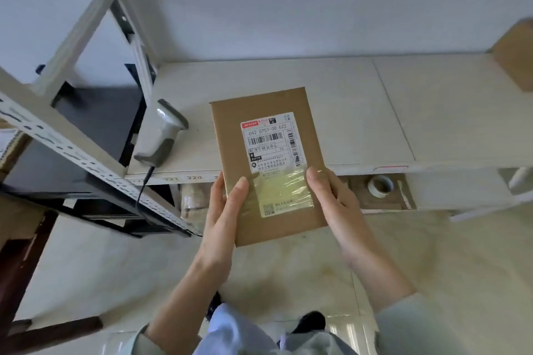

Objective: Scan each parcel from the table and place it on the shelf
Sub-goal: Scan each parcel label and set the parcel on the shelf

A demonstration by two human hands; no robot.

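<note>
The flat parcel is held label-up above the table edge, pinched at its near end by the left hand at 7 o'clock and the right hand at 5 o'clock, thumbs on top. The barcode is thus left exposed, judged ready for the scanner lying at 9 o'clock.

flat brown cardboard parcel, label up, held over table edge; scanner lying on table.
</note>
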